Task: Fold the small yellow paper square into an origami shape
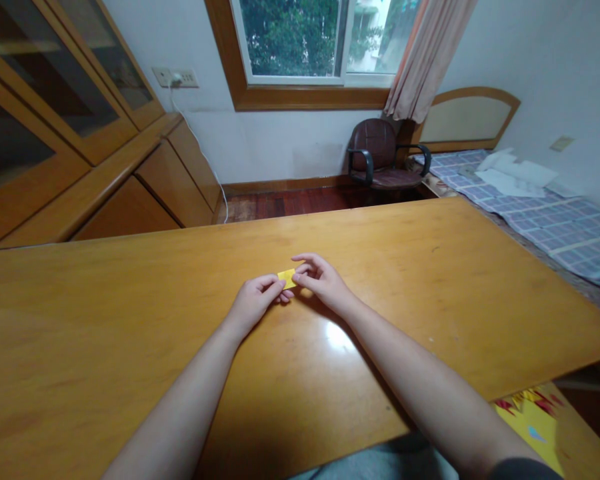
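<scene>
A small folded piece of yellow paper (pixel 287 277) lies just above the middle of the wooden table (pixel 130 320). My left hand (pixel 257 299) pinches its near left edge with curled fingers. My right hand (pixel 320 279) pinches its right edge between thumb and fingertips. Both hands meet at the paper, and most of the paper is covered by my fingers.
A wooden cabinet with glass doors (pixel 55 120) runs along the left wall. A dark office chair (pixel 380 157) stands under the window, beside a bed with a checked cover (pixel 555 213). A yellow and red printed sheet (pixel 530 417) shows below the table's right front edge.
</scene>
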`<state>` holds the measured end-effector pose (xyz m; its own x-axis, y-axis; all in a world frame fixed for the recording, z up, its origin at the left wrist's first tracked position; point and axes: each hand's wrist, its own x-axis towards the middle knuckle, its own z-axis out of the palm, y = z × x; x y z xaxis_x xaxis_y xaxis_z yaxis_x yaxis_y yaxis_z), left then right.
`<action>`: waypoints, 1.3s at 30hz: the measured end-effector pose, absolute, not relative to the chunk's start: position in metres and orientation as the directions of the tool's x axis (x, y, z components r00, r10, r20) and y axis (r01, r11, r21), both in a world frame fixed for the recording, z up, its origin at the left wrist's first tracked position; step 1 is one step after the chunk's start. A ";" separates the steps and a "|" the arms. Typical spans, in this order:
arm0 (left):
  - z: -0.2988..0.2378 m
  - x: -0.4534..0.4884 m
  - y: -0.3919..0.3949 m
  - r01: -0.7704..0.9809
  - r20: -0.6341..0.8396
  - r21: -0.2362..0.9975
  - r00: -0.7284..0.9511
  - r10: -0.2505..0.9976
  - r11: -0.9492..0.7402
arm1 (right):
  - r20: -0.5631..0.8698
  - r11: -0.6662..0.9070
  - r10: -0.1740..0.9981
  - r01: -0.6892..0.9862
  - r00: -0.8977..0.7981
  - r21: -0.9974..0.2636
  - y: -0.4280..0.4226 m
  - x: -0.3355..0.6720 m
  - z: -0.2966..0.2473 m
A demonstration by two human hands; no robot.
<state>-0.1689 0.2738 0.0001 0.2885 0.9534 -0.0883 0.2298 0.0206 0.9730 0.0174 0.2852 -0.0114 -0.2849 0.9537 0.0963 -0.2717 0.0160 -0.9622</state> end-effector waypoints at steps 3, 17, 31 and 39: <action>0.002 -0.168 0.273 0.243 -0.090 0.970 0.281 0.955 0.020 | 0.092 0.016 0.956 -0.264 -0.279 -0.965 0.286 0.017 -0.013; -0.001 -0.170 0.271 0.329 -0.076 0.944 0.319 0.945 -0.035 | 0.088 0.020 0.956 -0.237 -0.281 -0.971 0.286 0.016 -0.012; -0.002 -0.170 0.272 0.284 -0.080 0.958 0.346 0.935 -0.024 | 0.100 0.039 0.963 -0.234 -0.252 -0.972 0.285 0.016 -0.011; -0.002 -0.171 0.273 0.229 -0.103 0.973 0.376 0.921 0.015 | 0.095 0.039 0.970 -0.244 -0.223 -0.969 0.287 0.017 -0.014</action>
